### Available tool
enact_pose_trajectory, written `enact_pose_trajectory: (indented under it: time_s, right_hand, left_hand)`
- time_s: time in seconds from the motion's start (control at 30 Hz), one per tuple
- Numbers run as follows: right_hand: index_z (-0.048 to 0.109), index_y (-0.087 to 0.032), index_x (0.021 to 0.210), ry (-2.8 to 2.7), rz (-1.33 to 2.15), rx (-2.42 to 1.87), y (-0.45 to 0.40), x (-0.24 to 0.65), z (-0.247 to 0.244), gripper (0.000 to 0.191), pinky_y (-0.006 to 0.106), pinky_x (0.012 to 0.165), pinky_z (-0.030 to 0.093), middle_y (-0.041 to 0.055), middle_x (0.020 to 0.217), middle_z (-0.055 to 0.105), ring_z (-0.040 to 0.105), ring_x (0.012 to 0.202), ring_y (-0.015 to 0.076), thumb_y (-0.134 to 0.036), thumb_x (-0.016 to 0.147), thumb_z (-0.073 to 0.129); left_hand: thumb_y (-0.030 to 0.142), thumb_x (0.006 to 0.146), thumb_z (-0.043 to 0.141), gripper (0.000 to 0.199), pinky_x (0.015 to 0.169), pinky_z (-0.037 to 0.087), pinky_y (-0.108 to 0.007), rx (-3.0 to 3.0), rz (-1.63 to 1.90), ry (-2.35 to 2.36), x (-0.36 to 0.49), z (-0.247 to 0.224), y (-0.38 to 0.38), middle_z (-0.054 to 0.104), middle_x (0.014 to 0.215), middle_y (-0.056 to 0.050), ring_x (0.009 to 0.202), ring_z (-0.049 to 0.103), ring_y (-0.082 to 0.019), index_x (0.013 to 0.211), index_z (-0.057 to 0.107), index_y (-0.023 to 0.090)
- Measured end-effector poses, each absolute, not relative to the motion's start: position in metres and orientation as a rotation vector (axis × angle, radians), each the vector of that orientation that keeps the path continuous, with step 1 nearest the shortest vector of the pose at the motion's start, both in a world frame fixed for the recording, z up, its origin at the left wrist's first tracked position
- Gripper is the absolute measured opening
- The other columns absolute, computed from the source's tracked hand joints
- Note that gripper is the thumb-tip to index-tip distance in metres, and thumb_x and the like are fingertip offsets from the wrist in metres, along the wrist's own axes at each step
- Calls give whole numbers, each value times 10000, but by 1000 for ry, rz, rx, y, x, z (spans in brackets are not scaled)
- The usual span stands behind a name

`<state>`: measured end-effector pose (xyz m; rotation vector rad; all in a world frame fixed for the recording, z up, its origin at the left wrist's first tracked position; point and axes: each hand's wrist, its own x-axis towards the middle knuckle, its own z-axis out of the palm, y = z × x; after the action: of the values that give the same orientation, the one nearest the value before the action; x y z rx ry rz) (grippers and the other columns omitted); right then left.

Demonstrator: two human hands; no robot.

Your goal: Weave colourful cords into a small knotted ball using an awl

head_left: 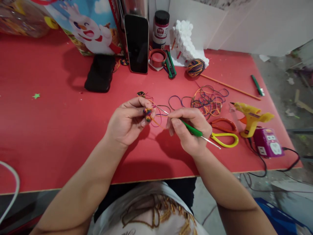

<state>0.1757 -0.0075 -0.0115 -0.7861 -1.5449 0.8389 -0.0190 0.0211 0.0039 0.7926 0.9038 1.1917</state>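
My left hand [129, 120] pinches a small multicoloured crochet piece [147, 114] between thumb and fingers. In my right hand [188, 129] is a crochet hook with a green handle [193, 129]; its thin metal tip points left at the yarn beside the piece. Whether the tip sits inside a loop is too small to tell. Loose variegated yarn [207, 99] lies tangled to the right of the hands, with strands running toward the piece. Just beyond my left fingers is another small dark multicoloured bit [141, 94].
Scissors with red and yellow handles [227, 140], a yellow glue gun [251, 117] and a purple box [268, 143] with cables stand at right. Behind are a yarn ball [195, 67], a stick [232, 86], a green cutter [170, 65], an upright phone [137, 44] and a black case [99, 73].
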Motion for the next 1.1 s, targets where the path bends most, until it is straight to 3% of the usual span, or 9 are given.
enact_pose_trajectory:
  time_s: [0.2, 0.37, 0.97, 1.1]
  right_hand:
    - [774, -212, 1090, -1451, 933, -747, -5, 179, -9, 97, 264, 587, 554, 17, 864, 772, 676, 626, 113, -247, 1011, 729]
    - [793, -197, 1058, -1354, 1083, -690, -5, 180, -7, 76, 235, 522, 491, -4, 757, 715, 602, 550, 90, -219, 996, 755]
    - [792, -209, 940, -1098, 1377, -645, 0, 177, 1, 46, 189, 388, 341, -23, 604, 658, 461, 418, 71, -255, 943, 788]
    - [789, -210, 919, -1056, 1415, -655, 1, 177, 1, 86, 189, 371, 315, -15, 597, 665, 489, 437, 89, -293, 919, 810]
  left_hand:
    - [77, 673, 752, 100, 386, 340, -166, 640, 1119, 785, -21, 9, 21, 628, 635, -42, 456, 476, -65, 696, 715, 166]
    - [55, 654, 724, 75, 397, 365, -131, 522, 1046, 763, -22, 15, 20, 639, 616, -53, 425, 493, -49, 699, 720, 115]
    - [56, 606, 717, 91, 387, 354, -109, 424, 991, 740, -19, 14, 18, 631, 579, -53, 427, 491, -52, 638, 757, 131]
    - [62, 611, 690, 98, 401, 365, -114, 382, 908, 702, -20, 12, 18, 615, 574, -48, 409, 481, -49, 658, 742, 131]
